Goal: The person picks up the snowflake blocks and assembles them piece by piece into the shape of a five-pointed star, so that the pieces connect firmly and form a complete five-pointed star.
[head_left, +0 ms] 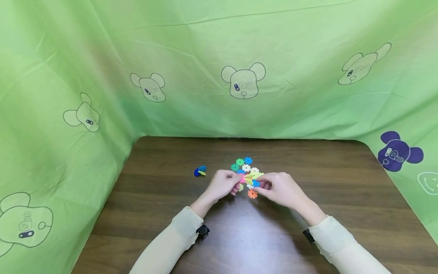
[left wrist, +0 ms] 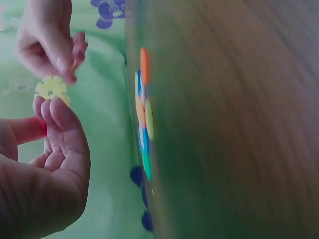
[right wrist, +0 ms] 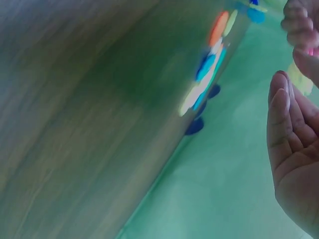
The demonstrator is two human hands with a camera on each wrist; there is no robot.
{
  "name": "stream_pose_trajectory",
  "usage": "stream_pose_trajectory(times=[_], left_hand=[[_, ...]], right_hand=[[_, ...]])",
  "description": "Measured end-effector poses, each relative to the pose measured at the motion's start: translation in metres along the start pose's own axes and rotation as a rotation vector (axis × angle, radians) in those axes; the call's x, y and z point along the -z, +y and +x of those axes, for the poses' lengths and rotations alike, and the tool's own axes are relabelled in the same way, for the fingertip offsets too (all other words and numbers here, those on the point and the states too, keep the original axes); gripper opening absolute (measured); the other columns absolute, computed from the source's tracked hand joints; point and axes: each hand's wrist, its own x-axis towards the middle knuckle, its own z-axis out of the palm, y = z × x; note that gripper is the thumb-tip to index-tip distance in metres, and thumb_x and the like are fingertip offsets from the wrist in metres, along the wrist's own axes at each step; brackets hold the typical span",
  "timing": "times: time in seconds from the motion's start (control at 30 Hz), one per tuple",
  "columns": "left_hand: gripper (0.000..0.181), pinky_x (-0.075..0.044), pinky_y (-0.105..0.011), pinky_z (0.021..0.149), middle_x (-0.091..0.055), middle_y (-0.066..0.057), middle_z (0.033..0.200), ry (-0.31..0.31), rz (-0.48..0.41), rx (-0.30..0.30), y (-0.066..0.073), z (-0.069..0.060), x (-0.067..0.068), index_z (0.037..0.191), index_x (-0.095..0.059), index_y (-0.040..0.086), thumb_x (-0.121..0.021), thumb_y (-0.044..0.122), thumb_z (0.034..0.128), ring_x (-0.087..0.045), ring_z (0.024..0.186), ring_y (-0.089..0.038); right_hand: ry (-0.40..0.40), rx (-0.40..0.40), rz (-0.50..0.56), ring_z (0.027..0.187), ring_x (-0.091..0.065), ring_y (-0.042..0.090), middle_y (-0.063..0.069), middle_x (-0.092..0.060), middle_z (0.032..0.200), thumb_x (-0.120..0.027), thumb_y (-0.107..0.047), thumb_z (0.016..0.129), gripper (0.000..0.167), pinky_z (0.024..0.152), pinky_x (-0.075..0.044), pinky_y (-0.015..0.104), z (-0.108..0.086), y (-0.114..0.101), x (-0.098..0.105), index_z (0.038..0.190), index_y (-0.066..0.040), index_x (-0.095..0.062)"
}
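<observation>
Above the table, my left hand [head_left: 224,184] pinches a pink notched snowflake disc [head_left: 242,179] between thumb and fingers. Joined to or against it is a yellow snowflake disc [left wrist: 51,88], seen between both hands in the left wrist view. My right hand [head_left: 282,188] has its thumb and fingertips at the yellow disc's other side and seems to pinch it; the fingers partly hide the contact. A blue disc [head_left: 256,183] shows near the right fingertips; whether it is held or lies below is unclear. Loose discs lie beneath, including an orange disc [head_left: 252,194] and a white disc [head_left: 246,168].
Left of the pile, a small joined cluster of blue and yellow discs [head_left: 200,171] sits on the brown wooden table [head_left: 154,213]. Green discs [head_left: 239,161] lie at the pile's far side. A green curtain [head_left: 191,106] with bear drawings surrounds the table's back and sides.
</observation>
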Motion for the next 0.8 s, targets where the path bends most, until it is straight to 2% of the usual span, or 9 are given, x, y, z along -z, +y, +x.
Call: stream_pose_trajectory(times=[0.13,0.3,0.43,0.57,0.67,0.8], left_hand=[[0.037,-0.059,-0.026,0.056,-0.066,-0.008,0.071,0.02,0.036,0.037,-0.007,-0.004,0.028,0.095,-0.072,-0.011,-0.067,0.025,0.1035,-0.061,0.059,-0.014],[0.033,-0.056,-0.023,0.053,-0.063,-0.003,0.068,0.028,0.095,0.088,-0.027,-0.005,0.069,0.093,-0.072,-0.008,-0.065,0.022,0.104,-0.059,0.056,-0.011],[0.027,-0.053,-0.022,0.051,-0.062,-0.003,0.067,0.028,0.133,0.151,-0.038,-0.002,0.099,0.092,-0.073,-0.003,-0.064,0.02,0.1029,-0.057,0.056,-0.01],[0.026,-0.053,-0.023,0.051,-0.062,-0.004,0.067,0.031,0.182,0.211,-0.042,-0.001,0.12,0.088,-0.072,0.0,-0.065,0.02,0.1022,-0.057,0.056,-0.011],[0.029,-0.054,-0.024,0.051,-0.063,-0.004,0.067,0.04,0.286,0.22,-0.043,-0.001,0.13,0.082,-0.071,0.003,-0.065,0.023,0.1022,-0.058,0.054,-0.012],[0.038,-0.057,-0.028,0.052,-0.066,-0.004,0.066,0.046,0.52,0.201,-0.041,-0.002,0.138,0.073,-0.069,0.007,-0.066,0.033,0.1011,-0.061,0.052,-0.014]], right_hand=[[-0.048,-0.072,-0.033,0.071,-0.061,0.005,-0.012,-0.066,0.078,-0.084,-0.023,0.088,0.023,0.066,-0.055,0.031,0.001,0.021,0.007,0.102,-0.006,-0.078],[-0.123,-0.152,-0.101,0.075,-0.059,0.009,-0.009,-0.064,0.083,-0.082,-0.024,0.09,0.023,0.068,-0.052,0.037,0.005,0.045,0.015,0.107,-0.009,-0.077],[-0.178,-0.174,-0.128,0.077,-0.057,0.012,-0.005,-0.063,0.086,-0.082,-0.027,0.09,0.027,0.067,-0.05,0.038,0.01,0.057,0.013,0.11,-0.01,-0.076],[-0.223,-0.16,-0.153,0.077,-0.054,0.014,-0.003,-0.061,0.088,-0.081,-0.03,0.09,0.035,0.066,-0.047,0.038,0.016,0.063,0.005,0.117,-0.009,-0.075],[-0.241,-0.14,-0.167,0.076,-0.053,0.013,-0.003,-0.06,0.089,-0.081,-0.033,0.09,0.037,0.064,-0.046,0.037,0.021,0.064,0.0,0.12,-0.011,-0.075],[-0.25,-0.133,-0.169,0.077,-0.053,0.013,-0.003,-0.06,0.089,-0.081,-0.032,0.09,0.034,0.064,-0.047,0.037,0.026,0.064,-0.004,0.117,-0.013,-0.076]])
